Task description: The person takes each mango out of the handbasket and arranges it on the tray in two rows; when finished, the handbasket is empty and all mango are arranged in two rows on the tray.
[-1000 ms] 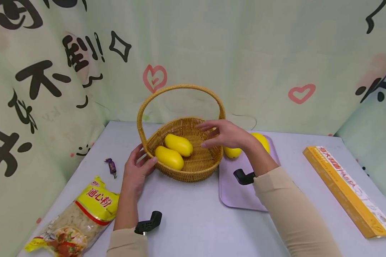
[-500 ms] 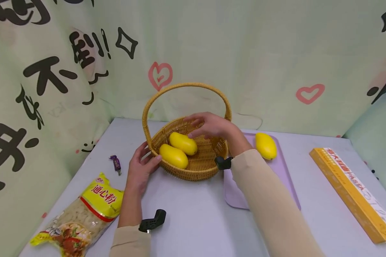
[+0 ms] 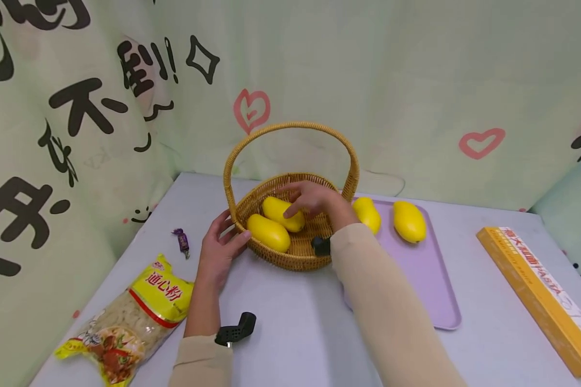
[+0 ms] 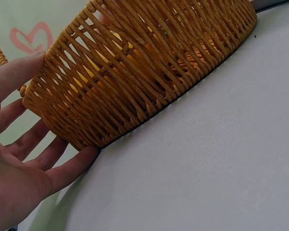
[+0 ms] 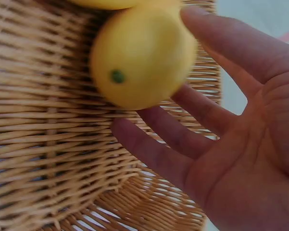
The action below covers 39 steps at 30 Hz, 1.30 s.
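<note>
A wicker basket [image 3: 290,262] with a tall arched handle stands at the back of the table. Inside its left part lie two oblong yellow mangoes, a front mango [image 3: 268,233] and a rear mango [image 3: 274,207]. My left hand [image 3: 219,250] holds the basket's left end, thumb at the rim and fingers spread along the woven side. Over the basket, my right hand [image 3: 313,198] reaches to the rear mango. The right wrist view shows a mango [image 5: 142,60] with a green stem dot; the thumb tip overlaps its edge and the loosely spread fingers pass behind it.
Right of the basket a lilac tray [image 3: 428,285] bears a mango [image 3: 367,216] and another mango [image 3: 409,222]. A long pasta box [image 3: 537,295] lies far right. A macaroni bag [image 3: 137,317] and a purple-wrapped candy [image 3: 181,243] lie left.
My right hand has moved left and down from the basket's right side to the rear mango. My left hand keeps its hold on the basket. The head view has shifted slightly.
</note>
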Motion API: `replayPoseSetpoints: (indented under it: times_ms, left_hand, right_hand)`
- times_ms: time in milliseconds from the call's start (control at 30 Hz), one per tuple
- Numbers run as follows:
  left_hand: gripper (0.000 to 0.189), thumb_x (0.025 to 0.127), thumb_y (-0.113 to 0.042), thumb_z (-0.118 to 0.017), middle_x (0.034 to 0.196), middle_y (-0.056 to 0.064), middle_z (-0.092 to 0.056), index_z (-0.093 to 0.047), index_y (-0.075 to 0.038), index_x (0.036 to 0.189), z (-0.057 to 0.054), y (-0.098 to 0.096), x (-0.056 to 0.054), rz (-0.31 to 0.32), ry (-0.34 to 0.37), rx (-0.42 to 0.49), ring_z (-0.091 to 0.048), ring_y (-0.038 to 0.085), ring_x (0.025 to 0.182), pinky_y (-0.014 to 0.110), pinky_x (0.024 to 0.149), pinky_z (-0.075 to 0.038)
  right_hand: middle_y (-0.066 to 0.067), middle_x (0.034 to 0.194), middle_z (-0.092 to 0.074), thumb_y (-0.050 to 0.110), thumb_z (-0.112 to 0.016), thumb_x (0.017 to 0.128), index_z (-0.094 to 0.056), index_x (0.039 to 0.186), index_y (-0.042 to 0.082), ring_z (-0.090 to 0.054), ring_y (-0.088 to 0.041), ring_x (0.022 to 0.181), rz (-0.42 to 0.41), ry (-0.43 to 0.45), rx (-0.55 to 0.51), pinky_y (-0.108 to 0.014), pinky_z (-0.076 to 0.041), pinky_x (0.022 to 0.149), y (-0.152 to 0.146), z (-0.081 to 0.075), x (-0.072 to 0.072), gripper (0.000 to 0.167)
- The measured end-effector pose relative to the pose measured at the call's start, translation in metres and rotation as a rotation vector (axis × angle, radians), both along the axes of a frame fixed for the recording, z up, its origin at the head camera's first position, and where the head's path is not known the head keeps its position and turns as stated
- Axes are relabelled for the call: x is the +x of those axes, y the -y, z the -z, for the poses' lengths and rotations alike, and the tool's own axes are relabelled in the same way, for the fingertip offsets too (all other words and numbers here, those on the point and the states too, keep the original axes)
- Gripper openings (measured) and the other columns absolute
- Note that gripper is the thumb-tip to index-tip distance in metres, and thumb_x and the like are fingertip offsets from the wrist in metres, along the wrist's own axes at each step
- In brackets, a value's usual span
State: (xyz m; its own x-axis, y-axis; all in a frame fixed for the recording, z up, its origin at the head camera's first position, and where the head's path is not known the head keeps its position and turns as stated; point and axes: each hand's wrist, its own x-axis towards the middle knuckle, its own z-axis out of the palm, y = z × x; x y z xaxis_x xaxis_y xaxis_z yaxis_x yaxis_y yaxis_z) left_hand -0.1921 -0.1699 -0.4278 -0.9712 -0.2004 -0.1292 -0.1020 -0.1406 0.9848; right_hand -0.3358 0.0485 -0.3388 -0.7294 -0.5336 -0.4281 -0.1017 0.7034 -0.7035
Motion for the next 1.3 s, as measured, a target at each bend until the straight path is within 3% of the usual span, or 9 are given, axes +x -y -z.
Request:
replayPoseSetpoints:
  times_ms: [133,300,700,1300]
  left_hand:
    - [0.078,0.094,-0.019,-0.078,0.161,0.004,-0.041,-0.038,-0.031,0.159,0.0,-0.001,0.001,-0.004,0.014,-0.01,-0.047,0.024,0.145,0.039,0.111,-0.051]
    - [0.078,0.094,-0.02,-0.078,0.161,0.003,-0.041,-0.038,-0.032,0.159,-0.001,-0.001,0.001,0.0,0.008,-0.021,-0.047,0.024,0.145,0.039,0.111,-0.051]
    - [0.078,0.094,-0.022,-0.078,0.162,0.002,-0.04,-0.037,-0.034,0.16,-0.002,-0.003,-0.001,-0.001,0.033,-0.04,-0.047,0.023,0.146,0.038,0.109,-0.052]
    - [0.079,0.094,-0.021,-0.078,0.163,0.003,-0.039,-0.035,-0.032,0.161,-0.005,-0.004,0.003,0.003,0.025,-0.03,-0.045,0.023,0.147,0.039,0.11,-0.052]
  right_hand:
    - [-0.012,0.159,-0.042,0.014,-0.075,0.094,-0.052,0.152,0.031,-0.051,-0.031,0.132,0.005,0.036,0.03,-0.046,-0.058,0.101,0.002,0.008,0.001,0.065]
    - [-0.012,0.155,-0.046,0.014,-0.076,0.093,-0.054,0.151,0.031,-0.053,-0.03,0.128,0.013,0.012,0.024,-0.044,-0.06,0.097,0.001,0.008,0.002,0.064]
    - [-0.019,0.152,-0.049,0.013,-0.076,0.092,-0.054,0.152,0.026,-0.058,-0.03,0.12,0.026,-0.118,-0.027,-0.04,-0.062,0.089,-0.007,-0.011,0.01,0.065]
    - [-0.015,0.145,-0.055,0.01,-0.076,0.09,-0.055,0.15,0.028,-0.059,-0.029,0.115,0.098,-0.211,-0.19,-0.042,-0.061,0.086,-0.023,-0.038,0.037,0.066]
